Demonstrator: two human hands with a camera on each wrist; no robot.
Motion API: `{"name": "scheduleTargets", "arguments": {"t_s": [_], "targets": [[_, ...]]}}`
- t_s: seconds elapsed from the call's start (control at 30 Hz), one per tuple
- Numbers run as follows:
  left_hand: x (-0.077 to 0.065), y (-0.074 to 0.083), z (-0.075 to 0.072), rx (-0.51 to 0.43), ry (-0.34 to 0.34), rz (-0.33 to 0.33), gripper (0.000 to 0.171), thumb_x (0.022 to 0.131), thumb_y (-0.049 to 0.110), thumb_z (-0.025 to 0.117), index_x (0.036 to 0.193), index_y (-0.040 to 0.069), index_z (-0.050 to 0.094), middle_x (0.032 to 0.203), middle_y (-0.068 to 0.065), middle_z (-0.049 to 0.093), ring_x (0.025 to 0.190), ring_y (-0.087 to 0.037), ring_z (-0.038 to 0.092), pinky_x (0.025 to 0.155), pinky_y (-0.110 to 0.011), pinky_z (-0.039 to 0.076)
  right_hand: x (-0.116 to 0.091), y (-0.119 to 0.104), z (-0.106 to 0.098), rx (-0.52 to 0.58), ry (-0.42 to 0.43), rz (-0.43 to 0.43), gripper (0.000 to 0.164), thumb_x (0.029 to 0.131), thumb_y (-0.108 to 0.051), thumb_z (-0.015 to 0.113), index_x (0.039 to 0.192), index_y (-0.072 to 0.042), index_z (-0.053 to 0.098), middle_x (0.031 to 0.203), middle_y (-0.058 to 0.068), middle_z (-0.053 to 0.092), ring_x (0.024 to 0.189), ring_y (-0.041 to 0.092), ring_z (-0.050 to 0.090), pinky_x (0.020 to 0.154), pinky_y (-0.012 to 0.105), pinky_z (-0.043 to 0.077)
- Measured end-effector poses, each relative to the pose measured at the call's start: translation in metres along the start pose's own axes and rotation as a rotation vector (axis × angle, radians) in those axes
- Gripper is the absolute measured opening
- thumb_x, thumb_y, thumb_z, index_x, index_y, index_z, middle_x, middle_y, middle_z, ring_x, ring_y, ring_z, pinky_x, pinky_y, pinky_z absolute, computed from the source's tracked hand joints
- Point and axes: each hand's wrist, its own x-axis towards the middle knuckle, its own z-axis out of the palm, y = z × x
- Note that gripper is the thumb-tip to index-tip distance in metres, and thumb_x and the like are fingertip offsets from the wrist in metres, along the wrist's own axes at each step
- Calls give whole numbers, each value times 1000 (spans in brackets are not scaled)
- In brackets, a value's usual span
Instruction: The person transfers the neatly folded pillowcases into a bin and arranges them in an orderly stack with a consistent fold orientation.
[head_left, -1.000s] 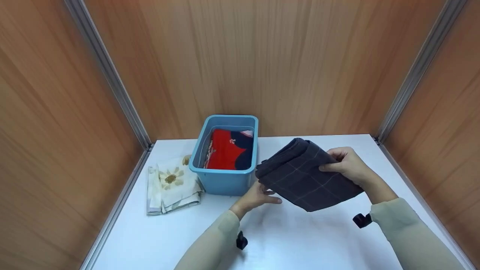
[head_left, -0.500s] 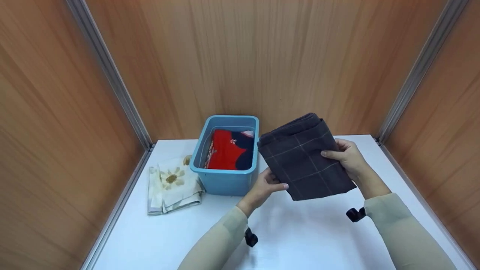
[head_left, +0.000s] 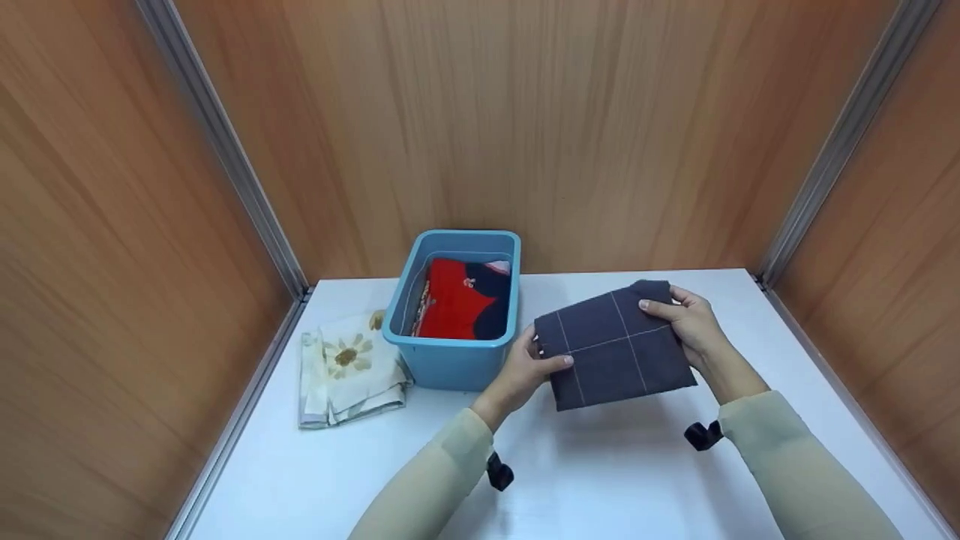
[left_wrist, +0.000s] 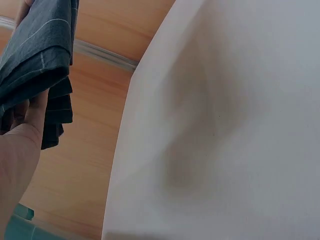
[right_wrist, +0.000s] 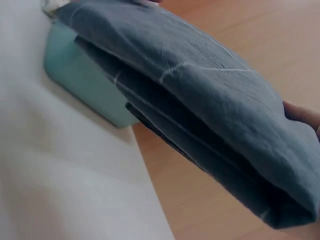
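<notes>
A dark cloth [head_left: 611, 349] with thin pale check lines, folded into a flat rectangle, is held above the table between both hands. My left hand [head_left: 519, 375] pinches its left edge, thumb on top and fingers beneath. On the far right side my right hand [head_left: 691, 324] grips it the same way. The right wrist view shows several stacked layers along the edge of the cloth [right_wrist: 200, 95]. From below, the left wrist view shows the left fingers [left_wrist: 36, 110] under the folded cloth [left_wrist: 37, 45].
Left of the cloth stands a blue plastic bin [head_left: 454, 364] holding a folded red and navy cloth [head_left: 457, 300]. Beside the bin lies a folded white floral cloth [head_left: 360, 367]. Wooden panels [head_left: 480, 135] enclose the white table [head_left: 592, 480] at the back and sides.
The left hand, earlier under the cloth with its thumb free, now pinches its left edge. The cloth rose, then came down and turned flatter, its top fold no longer showing.
</notes>
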Motion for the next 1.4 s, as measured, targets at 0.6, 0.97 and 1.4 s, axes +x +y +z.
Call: {"name": "scheduleTargets", "arguments": {"t_s": [0.6,0.97,1.4], "targets": [[1,27,-11,-8,18,-179,86,90,9,85,163,20,40,143,-9,70,119,-25,74,111,-42,59,0,13,-5,-262,-231,18,99,97,-1,79,173,-5,15,118,2,79,98,19,83,85,35,68],[3,50,-18,157,34,-105,94,83,2,89,160,25,40,141,-6,67,122,-26,68,108,-45,60,-5,3,-6,-344,-311,14,117,90,6,80,176,-21,6,135,21,71,104,30,81,88,55,67],[2,81,-38,176,99,-42,96,92,6,84,170,23,30,165,-5,53,144,-31,59,117,-52,54,-1,-7,14,-297,-296,-42,119,89,11,78,176,-24,5,140,21,67,111,29,79,92,54,66]]}}
